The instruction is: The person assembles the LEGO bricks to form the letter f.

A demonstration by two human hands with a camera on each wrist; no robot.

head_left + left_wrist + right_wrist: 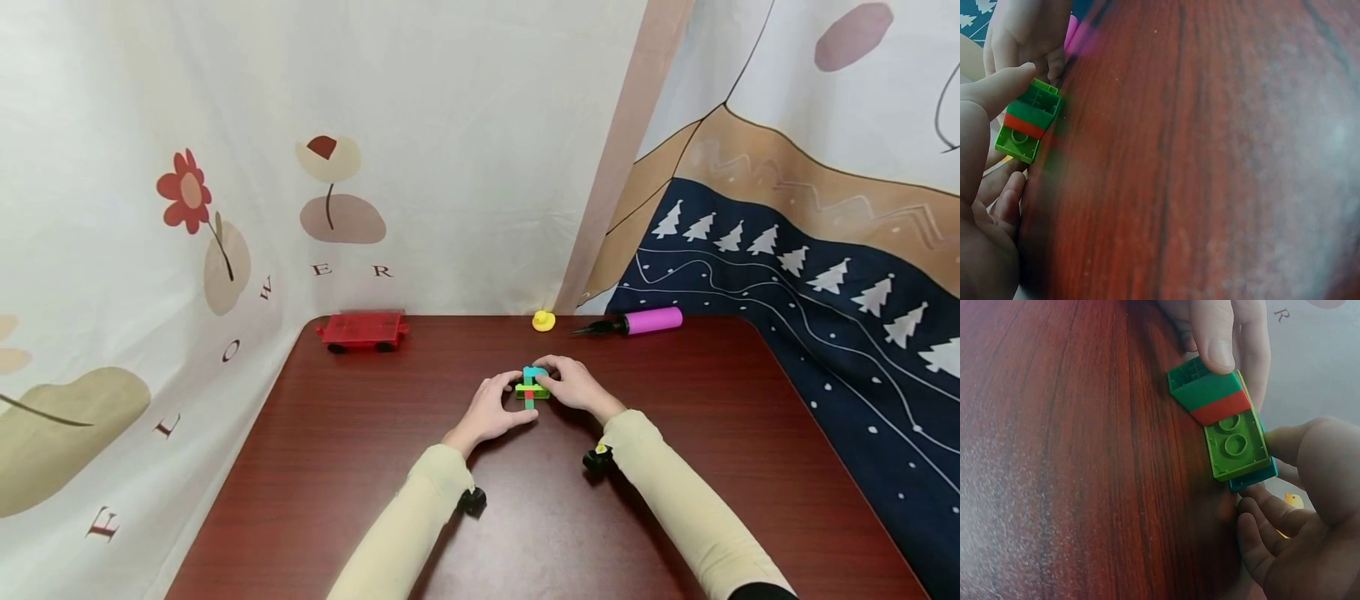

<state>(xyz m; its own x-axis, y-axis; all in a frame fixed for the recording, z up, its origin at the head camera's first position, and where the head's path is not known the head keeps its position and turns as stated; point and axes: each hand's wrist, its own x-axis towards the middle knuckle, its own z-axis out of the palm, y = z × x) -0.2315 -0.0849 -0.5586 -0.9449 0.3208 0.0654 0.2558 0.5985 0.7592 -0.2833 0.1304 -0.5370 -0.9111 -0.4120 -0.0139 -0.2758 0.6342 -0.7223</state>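
A small stack of toy bricks (pixel 532 387) in light green, red, dark green and teal sits at the middle of the dark red table (pixel 360 467). Both hands hold it. My left hand (pixel 497 408) grips its left side, thumb on the dark green brick. My right hand (pixel 572 382) grips its right side, fingers curled over the teal end. The left wrist view shows the brick stack (pixel 1027 122) between my thumb and the other hand's fingers. In the right wrist view the brick stack (pixel 1225 423) lies on the table, studs showing, with a thumb of the left hand (pixel 1217 337) pressing its dark green end.
A red flat toy car base (pixel 362 330) stands at the table's far left. A yellow rubber duck (pixel 543 321) and a pink cylinder with a black tip (pixel 637 322) lie along the far edge. Printed cloth walls close the table on the left, back and right.
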